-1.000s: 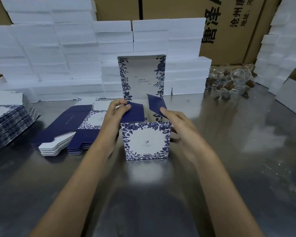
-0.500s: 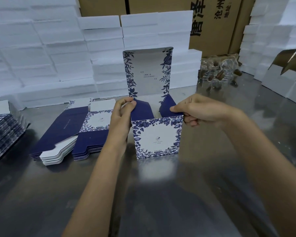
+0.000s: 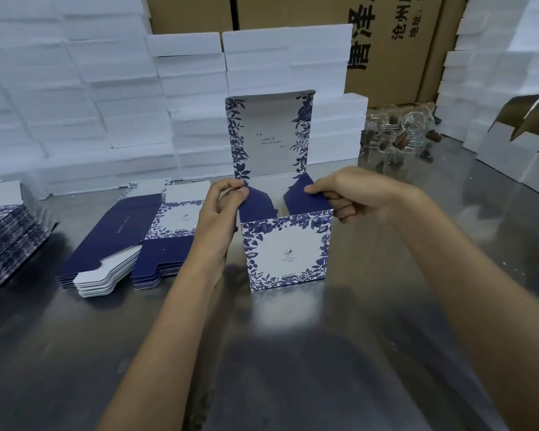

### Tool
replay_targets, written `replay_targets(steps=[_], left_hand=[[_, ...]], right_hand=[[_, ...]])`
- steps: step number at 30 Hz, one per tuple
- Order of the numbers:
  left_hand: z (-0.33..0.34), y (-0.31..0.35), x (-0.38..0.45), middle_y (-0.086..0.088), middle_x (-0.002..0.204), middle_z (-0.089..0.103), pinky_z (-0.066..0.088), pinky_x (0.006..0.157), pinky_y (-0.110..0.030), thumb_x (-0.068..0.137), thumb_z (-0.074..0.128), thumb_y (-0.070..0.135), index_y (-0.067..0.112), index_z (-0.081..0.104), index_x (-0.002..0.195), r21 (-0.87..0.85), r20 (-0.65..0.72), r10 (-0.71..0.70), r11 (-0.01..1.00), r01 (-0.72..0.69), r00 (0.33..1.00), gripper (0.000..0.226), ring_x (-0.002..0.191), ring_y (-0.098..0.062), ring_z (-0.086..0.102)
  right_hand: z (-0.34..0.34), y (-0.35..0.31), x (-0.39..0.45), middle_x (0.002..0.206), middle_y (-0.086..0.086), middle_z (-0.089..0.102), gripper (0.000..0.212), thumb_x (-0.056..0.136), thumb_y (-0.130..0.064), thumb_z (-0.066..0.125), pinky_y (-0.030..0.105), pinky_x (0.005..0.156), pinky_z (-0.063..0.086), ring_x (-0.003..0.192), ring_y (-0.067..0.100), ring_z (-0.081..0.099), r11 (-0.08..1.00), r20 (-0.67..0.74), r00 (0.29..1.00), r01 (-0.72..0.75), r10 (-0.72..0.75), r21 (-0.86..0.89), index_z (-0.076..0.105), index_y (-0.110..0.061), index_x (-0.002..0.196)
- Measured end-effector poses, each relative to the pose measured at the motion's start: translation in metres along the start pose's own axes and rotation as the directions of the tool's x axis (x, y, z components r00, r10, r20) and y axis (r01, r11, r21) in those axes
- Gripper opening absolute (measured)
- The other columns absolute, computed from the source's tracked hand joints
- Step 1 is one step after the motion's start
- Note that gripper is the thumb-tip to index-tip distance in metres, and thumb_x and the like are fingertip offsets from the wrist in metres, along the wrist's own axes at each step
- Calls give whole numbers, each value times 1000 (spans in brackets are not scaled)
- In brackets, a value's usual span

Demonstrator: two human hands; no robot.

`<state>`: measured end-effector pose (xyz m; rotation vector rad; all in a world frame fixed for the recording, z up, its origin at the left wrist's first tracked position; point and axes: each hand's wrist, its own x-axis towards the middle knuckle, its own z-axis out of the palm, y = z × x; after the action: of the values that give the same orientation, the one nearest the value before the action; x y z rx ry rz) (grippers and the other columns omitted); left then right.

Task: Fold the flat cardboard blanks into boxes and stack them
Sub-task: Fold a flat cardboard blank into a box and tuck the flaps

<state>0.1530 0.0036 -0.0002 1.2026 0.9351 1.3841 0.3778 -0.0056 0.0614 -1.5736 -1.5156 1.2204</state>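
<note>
Box [image 3: 288, 251] stands upright on the shiny metal table [image 3: 386, 306], right in front of you, with its tall lid [image 3: 269, 136] sticking straight up at the back. Your left hand [image 3: 220, 219] pinches the dark blue left flap [image 3: 257, 203] between thumb and fingers. Your right hand [image 3: 352, 192] pinches the right flap [image 3: 307, 197] the same way. Both flaps lean in over the open top.

The box looks light and thin, so it may slide or tip if you push hard. The card looks stiff enough to keep its shape but would crease if squeezed. Hold the flaps near their edges and bend them along the fold lines.

Just to your left lie flat blanks [image 3: 128, 241] in neat piles, with another pile [image 3: 10, 228] further left. White foam blocks [image 3: 106, 104] are stacked behind, and brown cartons [image 3: 395, 42] stand behind those.
</note>
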Motion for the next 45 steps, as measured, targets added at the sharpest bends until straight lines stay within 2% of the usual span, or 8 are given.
replay_targets(steps=[15, 20, 26, 29, 32, 36, 40, 45], left_hand=[[-1, 2, -3, 7, 103, 74, 47, 97, -51, 85, 67, 33, 35, 66, 101, 57, 44, 1, 998, -3, 999, 16, 95, -19, 66], [2, 6, -7, -10, 117, 71, 46, 106, -51, 95, 65, 27, 48, 47, 130, 47, 50, 31, 998, -34, 998, 45, 105, -27, 69], [2, 3, -5, 2, 125, 70, 43, 111, -46, 97, 61, 33, 58, 51, 131, 71, 109, -8, 997, 0, 994, 43, 118, -17, 65], [3, 1, -5, 17, 127, 67, 43, 101, -36, 94, 59, 48, 59, 55, 123, 107, 91, -27, 994, 17, 996, 31, 120, 0, 60], [3, 0, -9, 23, 118, 69, 42, 89, -32, 99, 36, 62, 52, 60, 119, 137, 71, -41, 990, 31, 997, 33, 111, 7, 62], [3, 15, -4, 10, 119, 69, 45, 95, -42, 89, 54, 64, 42, 62, 108, 266, 48, -36, 964, 22, 998, 30, 115, -16, 64], [12, 44, 22, 3, 112, 67, 49, 82, -34, 89, 70, 26, 27, 59, 98, 462, 13, -95, 883, 78, 995, 14, 103, -14, 62], [38, 61, 34, 1, 90, 65, 45, 64, -26, 86, 66, 24, 19, 64, 93, 544, -31, -265, 805, 239, 964, 9, 80, -16, 58]], right_hand=[[-5, -8, 20, 50, -4, 27, 45, 103, -25, 52, 20, 44, 25, 46, 15, 20, 988, 34, 998, 65, -61, -138, 36, -19, 61], [-18, -7, 9, 59, -3, 44, 46, 100, -52, 55, 24, 50, 41, 52, 13, 41, 978, 33, 999, 49, -43, -201, 52, -17, 71], [-13, -4, 7, 123, -3, 71, 46, 108, -47, 32, 37, 98, 47, 115, 15, 63, 828, -190, 938, 347, -291, 441, 70, -22, 113], [-9, -14, 5, 110, -4, 75, 60, 106, -56, 26, 40, 105, 38, 112, 13, 65, 787, -127, 944, 325, -305, 524, 74, -25, 89], [-7, -18, 3, 100, -8, 77, 73, 103, -61, 30, 37, 104, 38, 106, 8, 66, 895, -176, 943, 326, -283, 304, 65, -21, 54], [5, 4, 6, 102, -17, 75, 44, 93, -43, 69, 8, 85, 44, 92, -16, 63, 938, -195, 921, 313, -338, -146, 68, 0, 82], [9, 1, 13, 107, -4, 67, 29, 88, -20, 78, 17, 72, 48, 82, 0, 61, 936, -164, 925, 322, -343, -142, 49, -22, 93], [26, -16, 26, 95, -1, 74, 18, 86, -31, 77, 26, 71, 55, 81, 12, 69, 991, -162, 979, 120, -127, -51, 74, -17, 98]])
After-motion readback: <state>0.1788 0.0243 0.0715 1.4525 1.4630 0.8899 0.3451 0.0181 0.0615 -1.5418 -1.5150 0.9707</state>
